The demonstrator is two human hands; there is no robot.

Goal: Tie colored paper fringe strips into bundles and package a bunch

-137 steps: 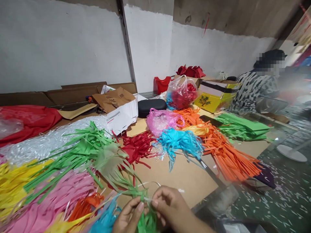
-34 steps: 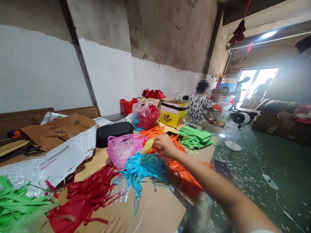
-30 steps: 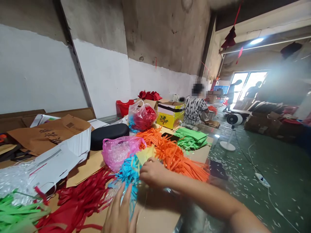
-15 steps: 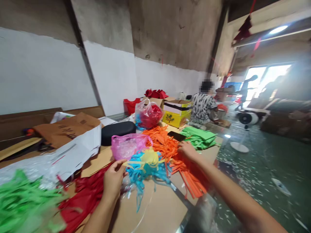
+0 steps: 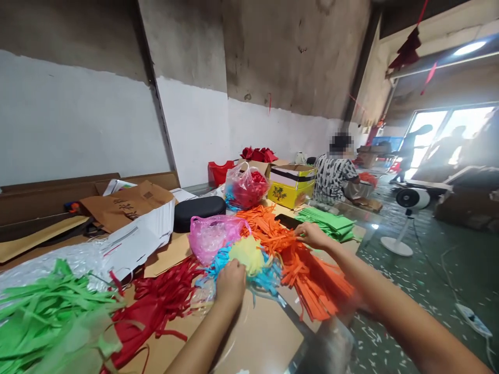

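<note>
My left hand [image 5: 231, 283] is closed at the near edge of a pale yellow bundle [image 5: 248, 253], which lies on blue strips [image 5: 271, 275]; what its fingers hold, if anything, is hidden. To the right, my right hand [image 5: 312, 235] has its fingers pinched together at the edge of a pile of orange strips [image 5: 267, 228]. Whatever is between those fingertips is too small to make out. Behind the blue strips sits a pink plastic bag [image 5: 210, 236]. Green strips [image 5: 327, 222] lie beyond my right hand.
Red strips [image 5: 163, 296] and light green strips [image 5: 50, 301] cover the left. A black case [image 5: 200, 212], a yellow box [image 5: 290, 189] and a clear bag of red pieces [image 5: 247, 187] stand behind. A person [image 5: 335, 174] sits farther back, near a white fan [image 5: 411, 199].
My left hand has moved right onto the yellow bundle, and the yellow strip at its fingers no longer shows. My right hand stays by the orange strips. The view has shifted slightly left.
</note>
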